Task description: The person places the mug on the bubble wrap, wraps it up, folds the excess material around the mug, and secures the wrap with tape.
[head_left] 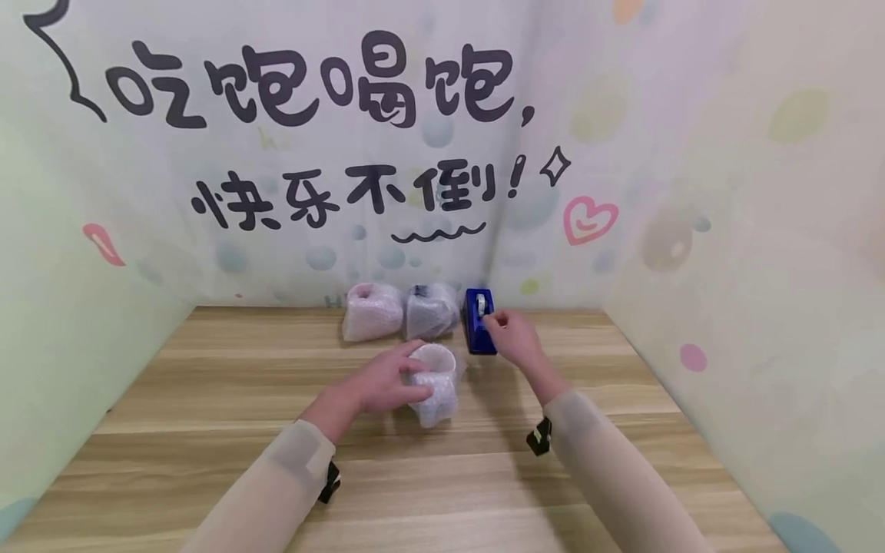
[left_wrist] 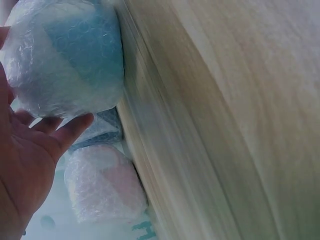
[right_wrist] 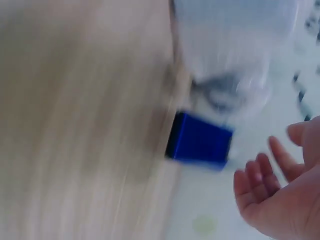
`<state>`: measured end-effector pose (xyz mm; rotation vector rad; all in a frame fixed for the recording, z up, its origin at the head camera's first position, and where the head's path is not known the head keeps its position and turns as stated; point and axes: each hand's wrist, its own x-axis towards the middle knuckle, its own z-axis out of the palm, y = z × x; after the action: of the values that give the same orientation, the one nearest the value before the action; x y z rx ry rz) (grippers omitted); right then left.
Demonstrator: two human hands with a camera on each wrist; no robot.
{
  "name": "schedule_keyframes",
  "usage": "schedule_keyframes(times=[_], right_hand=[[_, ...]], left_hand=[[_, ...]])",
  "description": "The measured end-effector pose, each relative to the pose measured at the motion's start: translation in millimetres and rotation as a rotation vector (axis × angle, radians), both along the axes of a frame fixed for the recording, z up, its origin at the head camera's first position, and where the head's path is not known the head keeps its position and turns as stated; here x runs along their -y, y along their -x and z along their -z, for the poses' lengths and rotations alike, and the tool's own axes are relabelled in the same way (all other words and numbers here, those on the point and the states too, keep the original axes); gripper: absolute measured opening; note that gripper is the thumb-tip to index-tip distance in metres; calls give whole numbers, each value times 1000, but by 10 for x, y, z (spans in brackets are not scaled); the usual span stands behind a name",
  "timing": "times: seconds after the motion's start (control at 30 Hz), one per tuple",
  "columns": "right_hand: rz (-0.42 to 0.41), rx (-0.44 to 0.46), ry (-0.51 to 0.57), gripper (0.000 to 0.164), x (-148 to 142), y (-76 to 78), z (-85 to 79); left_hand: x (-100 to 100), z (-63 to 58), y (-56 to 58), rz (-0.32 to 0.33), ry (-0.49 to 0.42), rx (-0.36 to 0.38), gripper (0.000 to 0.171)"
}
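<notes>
A mug in bubble wrap (head_left: pixel 435 411) stands on the wooden table, its round white mouth upward. In the left wrist view the wrapped mug (left_wrist: pixel 82 55) looks pale with a bluish patch. My left hand (head_left: pixel 387 380) holds it from the left, thumb and fingers spread around its side. Beyond it, my right hand (head_left: pixel 515 338) hovers by a blue tape dispenser (head_left: pixel 479 330) with a roll of tape. In the right wrist view the right hand (right_wrist: pixel 285 190) has loosely bent fingers, apart from the dispenser (right_wrist: pixel 200 142); no tape is visible between them.
Two more bubble-wrapped items stand at the table's back edge: a pinkish one (head_left: pixel 373 315) and a greyish one (head_left: pixel 432 311), left of the dispenser. Behind them hangs a printed wall sheet (head_left: pixel 311 253). The wooden table (head_left: pixel 276 353) extends around both arms.
</notes>
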<state>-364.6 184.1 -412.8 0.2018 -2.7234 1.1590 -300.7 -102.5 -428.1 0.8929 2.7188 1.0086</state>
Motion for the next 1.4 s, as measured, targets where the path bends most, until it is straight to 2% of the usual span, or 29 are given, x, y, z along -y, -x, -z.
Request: schedule_keyframes(times=[0.07,0.17,0.23,0.37,0.53,0.77,0.97,1.1,1.23,1.4], right_hand=[[67,70,-18,39,-82,174,29],[82,200,-25,50,-141,373,91],[96,264,-3,50,-147,437,119],[127,315,106,43,-121,478,151],[138,346,186,51,-110,490,167],[191,356,177,37,-84,499,191],[236,339,169,42,-39,465,192],[278,350,180,38,5,437,196],[316,352,153,43,55,409,185],[337,318,89,42,90,380,183]], left_hand=[[5,7,-1,1,1,4,55],[5,11,0,2,2,1,54],[0,8,0,3,6,-4,53],[-12,1,3,-1,2,-8,53],[-16,-7,-5,-7,-10,4,53],[-18,0,-12,-15,-9,22,55],[-17,5,-9,-15,-14,6,54],[-9,17,-4,-13,-14,-2,55],[-5,25,-3,-14,-6,-2,55],[-9,25,-5,-17,-7,0,55]])
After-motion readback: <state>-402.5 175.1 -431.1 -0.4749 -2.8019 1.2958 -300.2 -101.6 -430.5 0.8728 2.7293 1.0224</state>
